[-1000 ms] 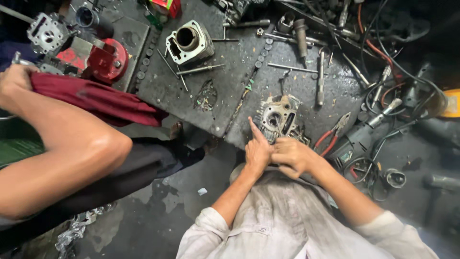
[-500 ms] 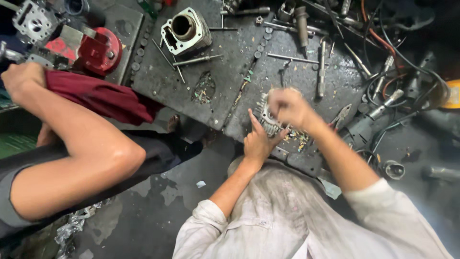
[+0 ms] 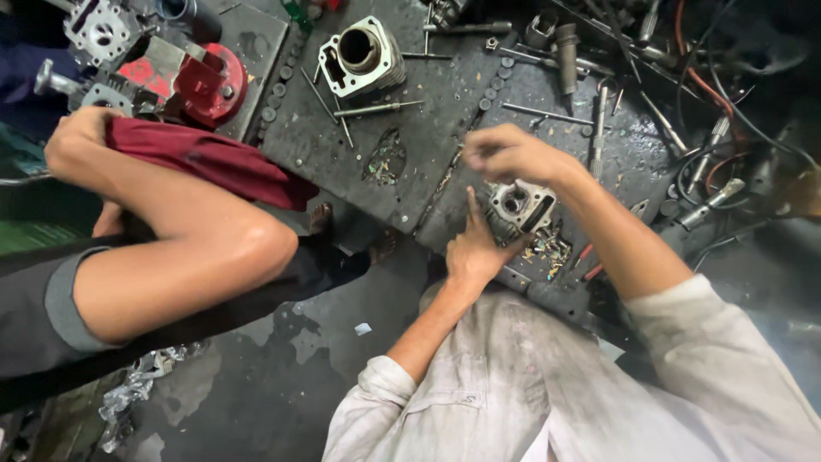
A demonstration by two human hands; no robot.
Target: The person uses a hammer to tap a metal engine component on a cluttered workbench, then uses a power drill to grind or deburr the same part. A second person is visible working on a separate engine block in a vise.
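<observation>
Table (image 3: pixel 342 145) carries loose parts beyond both hands. Cylinder head (image 3: pixel 520 204) sits between the hands — left hand (image 3: pixel 473 252) braces it, fingers spread; right hand (image 3: pixel 506 154) hovers above, pinched shut, contents indiscernible. Risk: head slides on the oily surface under uneven pressure.

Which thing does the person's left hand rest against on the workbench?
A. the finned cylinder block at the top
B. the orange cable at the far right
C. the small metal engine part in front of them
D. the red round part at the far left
C: the left hand lies flat on the dark workbench with its thumb against the small metal engine part, while the right hand is raised above that part.
</observation>
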